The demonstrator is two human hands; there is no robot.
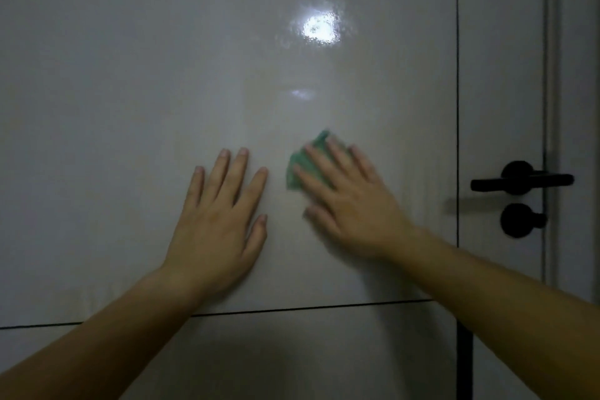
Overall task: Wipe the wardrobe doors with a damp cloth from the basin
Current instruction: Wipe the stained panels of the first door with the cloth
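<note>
Green cloth (300, 169) is lying pinned flat under the straight fingers (339, 156) of the right hand (352, 204), showing at eleven o'clock of the knuckles, its visible strip running seven to one o'clock. At nine o'clock the left hand (220, 217) is bracing flat, grasping nothing. Both are pressing the glossy wardrobe door (162, 58). Blur and the hand are hiding most of the cloth.

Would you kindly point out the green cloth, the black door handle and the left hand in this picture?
green cloth (319, 149), head view, upper part showing between the fingers.
black door handle (532, 179), head view, on the lever.
left hand (217, 224), head view, back of the hand.
</note>
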